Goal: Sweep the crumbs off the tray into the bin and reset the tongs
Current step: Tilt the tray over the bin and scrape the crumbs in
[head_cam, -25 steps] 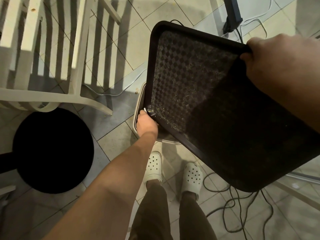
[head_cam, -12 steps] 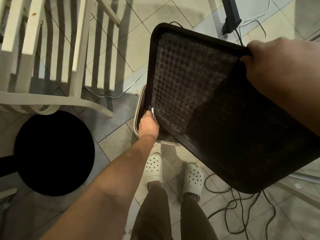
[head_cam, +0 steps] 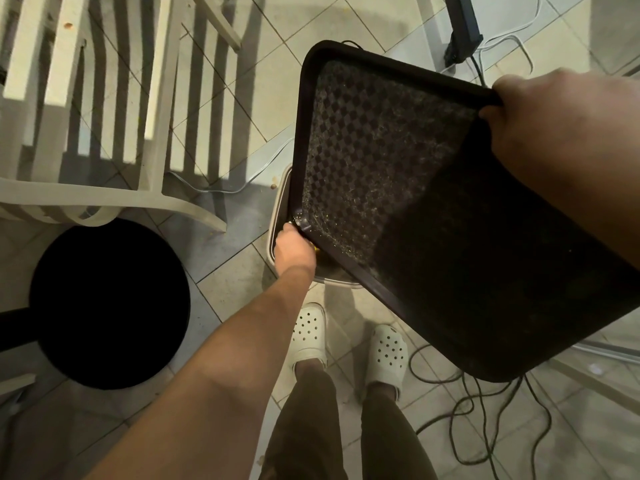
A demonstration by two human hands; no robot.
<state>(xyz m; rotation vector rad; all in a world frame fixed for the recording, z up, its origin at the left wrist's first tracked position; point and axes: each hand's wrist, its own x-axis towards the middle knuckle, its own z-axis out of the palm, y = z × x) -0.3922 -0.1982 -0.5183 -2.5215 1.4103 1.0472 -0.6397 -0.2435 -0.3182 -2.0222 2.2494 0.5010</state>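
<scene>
Tiled floor (head_cam: pixel 221 81); right hand (head_cam: pixel 540 109) grips dark tray's (head_cam: pixel 485 271) far edge, left hand (head_cam: pixel 292 245) grasps its low corner above the bin (head_cam: pixel 277 216).

Dim, warm-toned indoor view: hard slatted chair (head_cam: pixel 104 98) shadows across the floor tiles (head_cam: pixel 228 285), tray (head_cam: pixel 485 271) half lit and half in shade, wide-angle bending at the edges, right hand (head_cam: pixel 554 133) slightly soft.

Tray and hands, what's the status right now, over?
Right hand grips the tray rim, tray tilted over the bin. Left hand at the low corner, grasp unclear. Crumbs collected at that corner. Cables near the feet.
</scene>
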